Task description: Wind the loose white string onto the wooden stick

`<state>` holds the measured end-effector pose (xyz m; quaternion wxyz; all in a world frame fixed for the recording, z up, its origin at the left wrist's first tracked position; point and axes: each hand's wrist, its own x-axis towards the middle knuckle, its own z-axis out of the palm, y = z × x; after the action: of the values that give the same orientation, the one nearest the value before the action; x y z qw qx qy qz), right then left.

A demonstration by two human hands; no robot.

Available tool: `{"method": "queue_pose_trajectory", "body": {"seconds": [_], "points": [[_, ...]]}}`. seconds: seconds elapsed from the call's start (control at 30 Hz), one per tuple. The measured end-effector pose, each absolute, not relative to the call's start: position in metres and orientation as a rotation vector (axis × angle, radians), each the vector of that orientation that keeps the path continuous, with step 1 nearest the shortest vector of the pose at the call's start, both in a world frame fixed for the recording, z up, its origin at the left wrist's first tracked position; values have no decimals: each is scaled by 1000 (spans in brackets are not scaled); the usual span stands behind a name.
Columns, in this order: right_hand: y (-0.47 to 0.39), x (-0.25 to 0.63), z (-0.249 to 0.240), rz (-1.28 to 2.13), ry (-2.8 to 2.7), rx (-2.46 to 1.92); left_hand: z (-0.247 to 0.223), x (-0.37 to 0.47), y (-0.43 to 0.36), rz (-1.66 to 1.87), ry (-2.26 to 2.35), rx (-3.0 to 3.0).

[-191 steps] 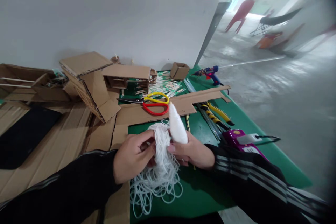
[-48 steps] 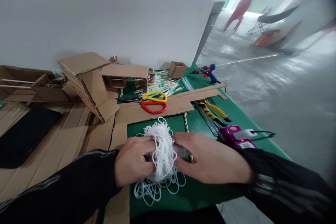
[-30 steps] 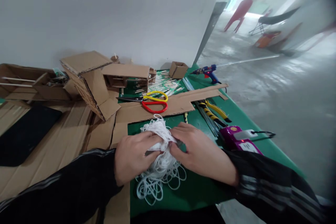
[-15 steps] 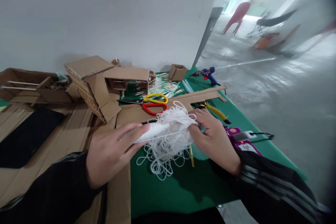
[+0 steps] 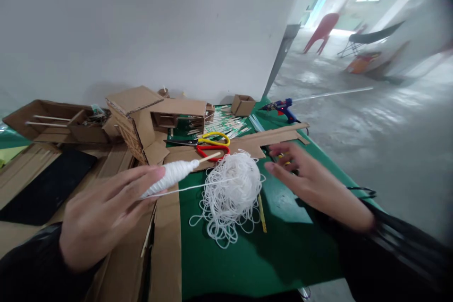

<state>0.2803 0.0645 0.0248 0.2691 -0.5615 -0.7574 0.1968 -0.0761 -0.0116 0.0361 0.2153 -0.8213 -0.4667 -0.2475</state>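
My left hand (image 5: 113, 207) is closed around a spindle of white string (image 5: 171, 174) wound on a thin wooden stick, whose bare tip points right. A strand runs from the spindle to a loose heap of white string (image 5: 231, 188) on the green table (image 5: 226, 273). Right of the heap, my right hand (image 5: 307, 179) hovers with its fingers apart and nothing in them. Scissors (image 5: 214, 146) with yellow and red handles lie just behind the heap.
Cardboard structures (image 5: 136, 115) stand at the back left. A blue glue gun (image 5: 283, 107) and a small cardboard box (image 5: 242, 105) are at the back right. A black sheet (image 5: 46, 186) lies at left; a yellow strip (image 5: 262, 212) lies beside the heap.
My right hand has let go of the string heap and moved right, its fingers opening. My left hand has moved left with the spindle, exposing the stick's tip. The heap now rests on the table.
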Motion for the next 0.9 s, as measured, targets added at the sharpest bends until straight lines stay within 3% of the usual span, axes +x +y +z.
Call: {"method": "queue_pose_trajectory", "body": {"seconds": [0.07,0.3,0.5,0.6,0.77,0.83,0.9], "points": [[52,274,43,249,-2027,-1347,39,-68,-8,-674,-1186,-2333],[40,221,55,79,-2500,-881,46,-34,3,-864,-1039,-2556],[54,228,42,-34,-2361,-824,45,-31,7,-1380,-1700,-2730],[57,236,38,82,-2298,-861,42,-34,12,-1672,-1872,-2973],[61,242,31,503,-2116,-999,37,-30,22,-1888,-1768,-3352],[62,242,27,671,-2019,-1000,37,-25,23,-1766,-1948,-3314],[62,242,24,759,-1975,-991,37,-19,22,-1428,-2069,-3243]]}}
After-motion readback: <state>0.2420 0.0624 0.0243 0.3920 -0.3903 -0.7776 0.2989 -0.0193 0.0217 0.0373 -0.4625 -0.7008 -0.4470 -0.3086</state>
